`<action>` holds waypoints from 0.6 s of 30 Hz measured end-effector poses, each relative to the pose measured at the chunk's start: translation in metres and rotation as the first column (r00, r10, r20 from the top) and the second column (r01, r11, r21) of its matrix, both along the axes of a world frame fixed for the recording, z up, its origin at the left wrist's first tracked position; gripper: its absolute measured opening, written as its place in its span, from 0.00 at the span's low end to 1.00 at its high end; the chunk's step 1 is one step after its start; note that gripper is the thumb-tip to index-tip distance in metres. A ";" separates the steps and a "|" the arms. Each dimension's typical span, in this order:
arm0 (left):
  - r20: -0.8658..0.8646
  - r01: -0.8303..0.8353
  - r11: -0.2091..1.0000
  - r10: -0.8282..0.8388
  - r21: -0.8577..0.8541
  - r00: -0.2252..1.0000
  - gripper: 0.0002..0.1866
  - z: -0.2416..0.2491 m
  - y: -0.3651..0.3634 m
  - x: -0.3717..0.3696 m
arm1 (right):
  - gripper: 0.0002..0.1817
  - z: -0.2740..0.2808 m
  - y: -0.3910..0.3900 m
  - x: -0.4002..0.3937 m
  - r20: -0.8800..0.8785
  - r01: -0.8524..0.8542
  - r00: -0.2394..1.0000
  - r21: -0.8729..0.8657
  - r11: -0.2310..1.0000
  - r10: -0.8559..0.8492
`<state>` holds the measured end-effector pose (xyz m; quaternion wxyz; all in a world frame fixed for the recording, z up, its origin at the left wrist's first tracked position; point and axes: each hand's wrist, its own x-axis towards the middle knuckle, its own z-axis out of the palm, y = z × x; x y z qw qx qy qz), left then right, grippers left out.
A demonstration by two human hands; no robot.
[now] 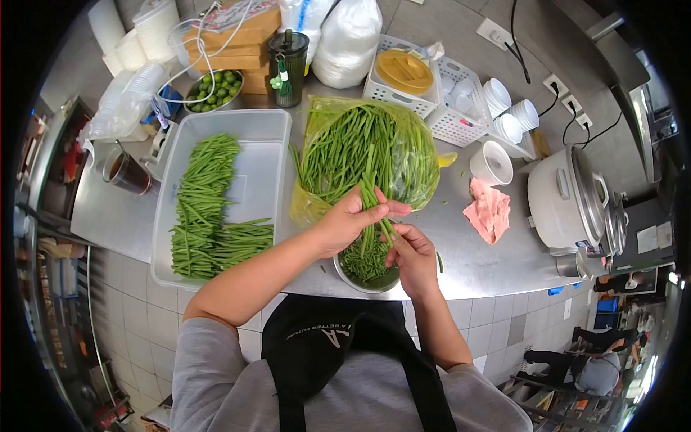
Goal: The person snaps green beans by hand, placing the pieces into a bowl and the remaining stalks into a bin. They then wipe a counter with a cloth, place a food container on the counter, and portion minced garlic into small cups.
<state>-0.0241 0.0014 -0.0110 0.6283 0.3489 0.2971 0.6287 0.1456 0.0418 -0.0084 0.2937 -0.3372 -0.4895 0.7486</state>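
My left hand (pixel 353 219) is closed around a small bunch of green beans (pixel 369 191), whose long ends point away from me. At the near end of that bunch, my right hand (pixel 412 261) pinches the bean tips between thumb and fingers. Both hands are over a metal bowl (pixel 376 289) that holds many short green bean pieces (pixel 362 261). Just beyond them lies an open yellowish plastic bag (pixel 306 207) full of whole beans (pixel 345 144). To the left, a clear plastic tub (pixel 253 155) contains beans laid in rows (pixel 205 201).
A glass of dark drink (pixel 128 173), a bowl of green citrus (pixel 216 92) and a dark tumbler (pixel 288 68) stand left and behind. Right are white baskets (pixel 452 119), a white cup (pixel 491 164), a pink cloth (pixel 487 210) and a large cooker (pixel 561 194).
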 end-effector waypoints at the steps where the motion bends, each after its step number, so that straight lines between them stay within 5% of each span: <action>1: -0.007 -0.001 1.000 0.001 0.006 1.000 0.03 0.000 0.000 0.000 | 0.08 0.000 0.000 0.000 0.028 -0.007 1.000 0.015 1.000 0.007; 6: -0.173 0.042 0.998 -0.034 0.043 0.984 0.11 0.005 -0.004 0.005 | 0.07 0.007 -0.001 -0.003 0.135 0.015 0.991 0.022 1.000 -0.018; 10: -0.366 0.075 0.991 -0.030 0.109 0.930 0.16 0.005 -0.006 0.009 | 0.06 0.012 -0.002 -0.009 0.056 0.114 0.993 -0.358 0.927 -0.100; 12: -0.332 0.051 0.992 -0.010 0.117 0.943 0.16 0.004 -0.006 0.009 | 0.05 0.008 0.000 -0.009 0.027 0.091 0.996 -0.490 0.867 -0.089; 15: -0.204 0.038 0.995 -0.018 0.095 0.979 0.14 0.010 -0.006 0.007 | 0.07 -0.007 0.005 -0.005 -0.029 0.078 0.994 -0.509 0.857 -0.107; 18: -0.112 -0.022 0.997 0.031 0.074 0.993 0.08 0.010 -0.004 0.003 | 0.08 -0.004 -0.004 -0.003 0.089 0.022 0.996 -0.285 0.958 0.004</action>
